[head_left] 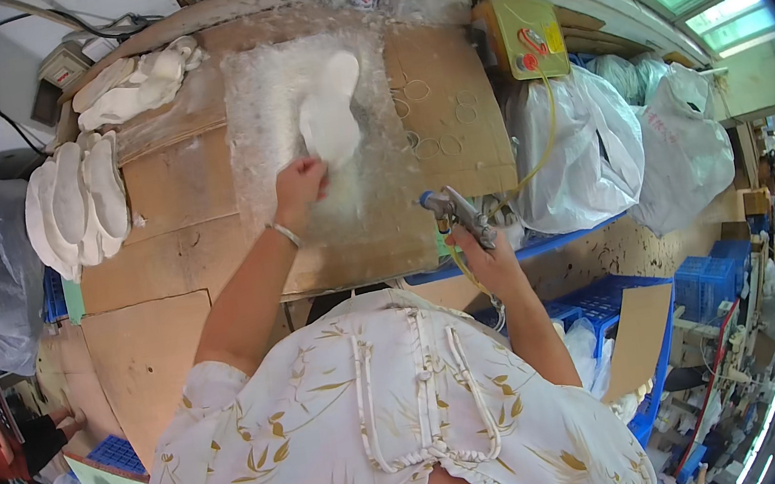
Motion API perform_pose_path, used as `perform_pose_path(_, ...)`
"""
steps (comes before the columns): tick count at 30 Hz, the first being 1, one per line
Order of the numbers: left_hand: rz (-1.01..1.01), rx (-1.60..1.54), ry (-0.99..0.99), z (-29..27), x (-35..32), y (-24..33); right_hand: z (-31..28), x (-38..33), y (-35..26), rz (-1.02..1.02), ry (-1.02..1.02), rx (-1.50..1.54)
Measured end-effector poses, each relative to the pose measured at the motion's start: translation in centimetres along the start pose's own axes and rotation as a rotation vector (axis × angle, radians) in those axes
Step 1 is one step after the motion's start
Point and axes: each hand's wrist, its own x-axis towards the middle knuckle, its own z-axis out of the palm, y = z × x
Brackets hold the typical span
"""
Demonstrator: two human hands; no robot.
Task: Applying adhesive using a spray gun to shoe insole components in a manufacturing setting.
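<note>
Cardboard sheets cover the surface point(182, 261), whitened with dried spray around a white insole point(330, 116) lying near its middle. The left hand point(299, 187) rests at the insole's near end, fingers curled down onto it. The right hand point(489, 262) grips a metal spray gun point(455, 215) with a yellow hose, just off the surface's near edge. More insoles point(80, 201) are stacked at the left; tied plastic bags point(593, 154) and blue crates point(710, 281) crowd the right, under windows.
</note>
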Motion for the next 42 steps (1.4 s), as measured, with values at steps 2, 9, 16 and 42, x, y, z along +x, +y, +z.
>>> perform_pose_path(2,-0.067,-0.028,0.013,-0.2,-0.9,-4.3,0.2,0.0,-0.6,-0.007,0.003,-0.035)
perform_pose_path(9,-0.220,-0.097,0.052,-1.1,-2.4,-9.3,2.8,0.3,-3.1,-0.054,-0.074,-0.141)
perform_pose_path(16,-0.237,-0.150,0.069,-1.5,-2.3,-10.8,7.2,0.7,-5.2,-0.059,-0.150,-0.349)
perform_pose_path(42,-0.186,-0.086,0.041,-1.5,-1.3,-11.7,8.0,5.8,-5.1,-0.088,0.006,-0.436)
